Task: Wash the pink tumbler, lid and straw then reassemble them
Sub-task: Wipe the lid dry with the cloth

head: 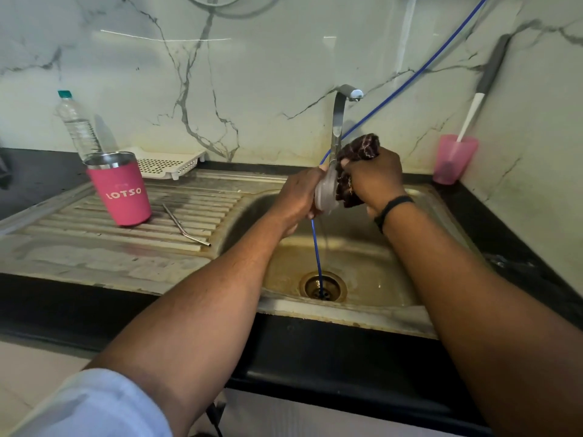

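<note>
The pink tumbler (123, 190), marked LOTSO, stands upright and lidless on the ribbed steel drainboard at the left. A bent metal straw (184, 226) lies on the ribs just right of it. Over the sink basin my left hand (298, 197) grips the clear round lid (325, 194) on edge. My right hand (373, 176) presses a dark maroon cloth (358, 159) against the lid's face. A thin stream of water drops from the hands into the basin.
The steel faucet (340, 118) rises just behind my hands. A blue hose (317, 257) runs from the upper right down into the sink drain (322, 287). A plastic water bottle (77, 124), a white perforated tray (167, 164) and a pink cup with a brush (452, 162) stand along the backsplash.
</note>
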